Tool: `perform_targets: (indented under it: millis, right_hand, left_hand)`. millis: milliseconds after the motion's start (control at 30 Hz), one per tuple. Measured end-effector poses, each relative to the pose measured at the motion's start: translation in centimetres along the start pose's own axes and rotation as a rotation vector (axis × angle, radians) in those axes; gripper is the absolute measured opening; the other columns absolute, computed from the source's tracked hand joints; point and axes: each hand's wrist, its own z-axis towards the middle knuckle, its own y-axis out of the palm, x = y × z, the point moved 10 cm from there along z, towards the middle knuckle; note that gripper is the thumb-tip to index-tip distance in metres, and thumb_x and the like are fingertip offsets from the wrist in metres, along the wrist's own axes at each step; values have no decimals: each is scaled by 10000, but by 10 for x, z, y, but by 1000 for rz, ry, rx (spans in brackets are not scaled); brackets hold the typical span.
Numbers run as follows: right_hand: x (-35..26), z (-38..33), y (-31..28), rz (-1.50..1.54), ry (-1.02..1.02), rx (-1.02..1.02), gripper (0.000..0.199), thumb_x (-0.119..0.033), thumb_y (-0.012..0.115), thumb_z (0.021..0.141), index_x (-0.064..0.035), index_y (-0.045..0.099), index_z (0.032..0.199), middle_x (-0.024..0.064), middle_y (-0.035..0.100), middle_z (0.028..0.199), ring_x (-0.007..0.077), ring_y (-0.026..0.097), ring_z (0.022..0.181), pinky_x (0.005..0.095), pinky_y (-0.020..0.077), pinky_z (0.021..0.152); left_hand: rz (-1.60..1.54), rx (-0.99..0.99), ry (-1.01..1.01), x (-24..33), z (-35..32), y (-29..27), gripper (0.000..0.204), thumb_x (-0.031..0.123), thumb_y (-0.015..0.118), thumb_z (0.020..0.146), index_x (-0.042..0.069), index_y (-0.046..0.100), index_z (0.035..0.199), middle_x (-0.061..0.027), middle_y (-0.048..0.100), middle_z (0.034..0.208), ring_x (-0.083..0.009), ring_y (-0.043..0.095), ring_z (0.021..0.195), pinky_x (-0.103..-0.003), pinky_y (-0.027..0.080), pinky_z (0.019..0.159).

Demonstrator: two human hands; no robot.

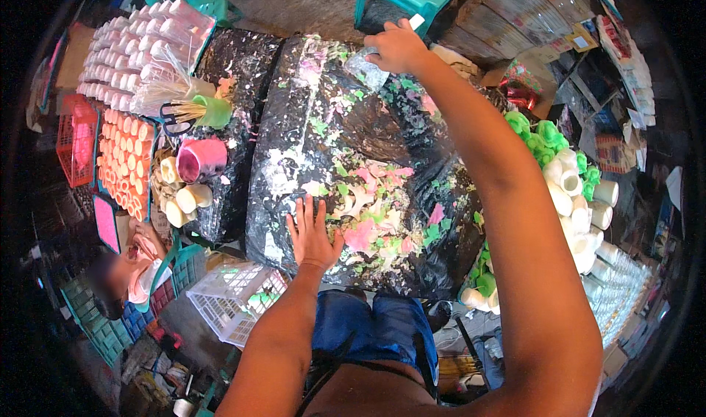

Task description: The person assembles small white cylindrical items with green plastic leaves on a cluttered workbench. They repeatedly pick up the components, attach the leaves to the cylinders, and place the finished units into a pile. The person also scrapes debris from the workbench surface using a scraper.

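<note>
My left hand (312, 237) lies flat on the near-left part of a table covered in black plastic (283, 134), fingers spread and holding nothing. Just right of it are flat scraps (368, 229) in pink, green and cream. At the far side of the table, my right hand (397, 47) is closed around a flat, wide-bladed tool that looks like a scraper (366, 69). Its pale handle end sticks out above the fist, and its greyish blade is down by the plastic. White and green bits are stuck over much of the covering.
On the left are a pink pot (202, 159), a green cup (213, 112) of sticks, scissors (175, 119), and trays of white pieces (140, 53) and orange pieces (125, 156). Cream cups (577, 211) and green pieces (544, 141) crowd the right. A person (143, 262) sits lower left beyond a white crate (235, 299).
</note>
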Motion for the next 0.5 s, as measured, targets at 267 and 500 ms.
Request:
perform_targets:
  millis: [267,500]
  right_hand:
    - [-3,-33,1,210,-141,164,305,-468,705,943,-191,706,1071,37,746,904,289,590,986,491,380,893]
    - [-57,-4,-23,117,-311,135,276,-397,755,927,-184,716,1098,12,724,896,248,579,986,440,387,888]
  left_hand:
    - [-58,14,1,-2,-1,-1,774,369,633,890,-4,450,1543,-223,248,1704,-405,138,1612,-646,76,1271]
    - [-68,20,11,-5,0,-1,786,373,646,881,26,441,1556,-212,245,1711,-417,144,1608,-655,95,1268]
